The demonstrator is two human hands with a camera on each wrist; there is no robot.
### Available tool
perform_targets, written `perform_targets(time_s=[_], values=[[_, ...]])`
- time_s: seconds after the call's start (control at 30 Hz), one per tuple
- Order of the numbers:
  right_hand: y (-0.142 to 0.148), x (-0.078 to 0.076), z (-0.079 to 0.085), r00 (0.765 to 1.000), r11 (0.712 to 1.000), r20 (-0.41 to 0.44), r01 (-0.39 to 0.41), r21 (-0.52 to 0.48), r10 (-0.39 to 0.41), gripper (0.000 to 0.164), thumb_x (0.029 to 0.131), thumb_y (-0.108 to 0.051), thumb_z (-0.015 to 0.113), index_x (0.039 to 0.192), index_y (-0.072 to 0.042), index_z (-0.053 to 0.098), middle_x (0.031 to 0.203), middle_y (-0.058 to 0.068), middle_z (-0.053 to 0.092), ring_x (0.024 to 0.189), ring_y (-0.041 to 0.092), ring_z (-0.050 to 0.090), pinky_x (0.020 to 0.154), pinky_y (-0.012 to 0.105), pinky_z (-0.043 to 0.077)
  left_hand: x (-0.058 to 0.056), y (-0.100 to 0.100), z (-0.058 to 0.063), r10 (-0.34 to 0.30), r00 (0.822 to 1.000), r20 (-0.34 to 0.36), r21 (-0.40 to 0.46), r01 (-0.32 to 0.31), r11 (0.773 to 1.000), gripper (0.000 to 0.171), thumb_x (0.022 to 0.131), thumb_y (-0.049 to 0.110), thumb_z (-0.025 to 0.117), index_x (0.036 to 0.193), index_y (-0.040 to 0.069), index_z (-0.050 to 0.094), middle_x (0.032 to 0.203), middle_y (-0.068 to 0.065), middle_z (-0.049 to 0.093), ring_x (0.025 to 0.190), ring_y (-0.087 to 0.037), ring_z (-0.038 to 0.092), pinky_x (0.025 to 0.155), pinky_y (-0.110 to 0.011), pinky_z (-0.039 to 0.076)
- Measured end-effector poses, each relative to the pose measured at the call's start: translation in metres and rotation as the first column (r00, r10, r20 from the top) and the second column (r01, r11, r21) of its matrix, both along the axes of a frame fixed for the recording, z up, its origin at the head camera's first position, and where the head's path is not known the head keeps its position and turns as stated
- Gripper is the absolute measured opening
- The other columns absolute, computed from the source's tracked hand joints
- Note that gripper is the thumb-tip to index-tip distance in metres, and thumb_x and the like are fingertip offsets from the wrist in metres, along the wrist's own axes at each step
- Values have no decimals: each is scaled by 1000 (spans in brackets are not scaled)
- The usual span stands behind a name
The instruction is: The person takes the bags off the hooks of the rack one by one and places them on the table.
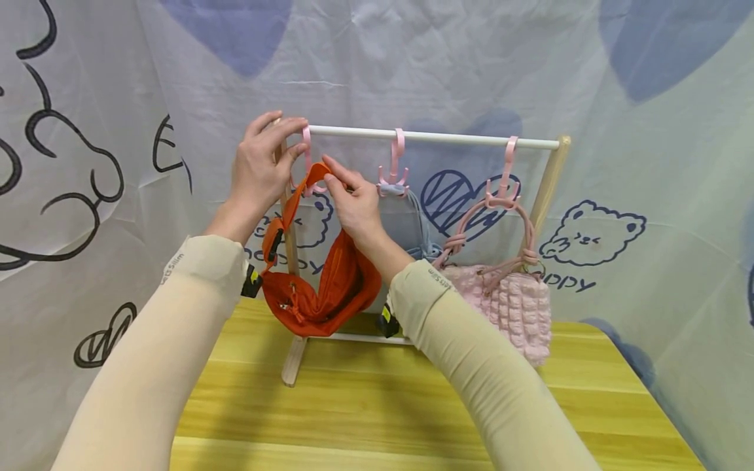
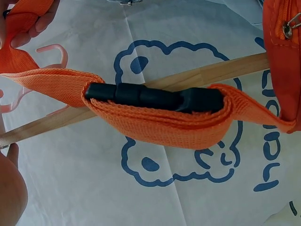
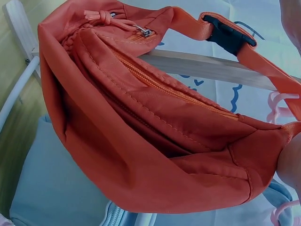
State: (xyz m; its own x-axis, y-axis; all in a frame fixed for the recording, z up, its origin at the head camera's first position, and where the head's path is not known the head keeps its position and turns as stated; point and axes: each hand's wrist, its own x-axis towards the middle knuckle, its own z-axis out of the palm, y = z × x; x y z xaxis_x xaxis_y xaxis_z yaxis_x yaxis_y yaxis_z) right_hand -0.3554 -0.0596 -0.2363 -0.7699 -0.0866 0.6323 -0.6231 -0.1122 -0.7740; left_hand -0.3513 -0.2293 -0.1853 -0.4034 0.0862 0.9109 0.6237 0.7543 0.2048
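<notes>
An orange-red waist bag [image 3: 155,127] hangs by its strap [image 2: 169,127] at the left of the rack; a black buckle [image 2: 155,96] sits on the strap. My right hand [image 1: 358,208] pinches the strap near its top, just in front of the left pink hook [image 1: 307,160]. Beside the rack's left upper corner, my left hand [image 1: 262,163] holds that hook near the rod, with thumb and forefinger at its upper part. Fingers partly hide the hook, so whether the strap rests on its prongs I cannot tell.
A white rod [image 1: 459,137] tops the wooden rack [image 1: 548,186]. A light blue bag [image 3: 56,174] hangs from the middle hook [image 1: 397,157], a pink puffy bag [image 1: 518,307] from the right hook [image 1: 508,170]. The rack stands on a yellow wooden table [image 1: 353,412] before a printed curtain [image 1: 459,59].
</notes>
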Motion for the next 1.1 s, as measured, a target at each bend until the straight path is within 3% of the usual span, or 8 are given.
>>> perform_targets(time_s=[0.87,1.1], values=[[-6,1,-5,999,999,0,-43,-14,43,35,103,-8,66,138,-10,68,125,14,70,106,8,60,93,21,52,2,1,2,0,1000,12,3,0,1000,36,98,25,71,132,14,73,128,-2,74,143,-23,47,116,-43,43],[-8,2,-6,998,998,-11,-67,-19,67,36,103,-8,66,139,-9,67,121,15,70,98,6,57,84,19,50,1,0,1,5,1000,6,5,-5,1000,35,98,24,71,132,14,73,127,-3,74,143,-24,48,116,-43,43]])
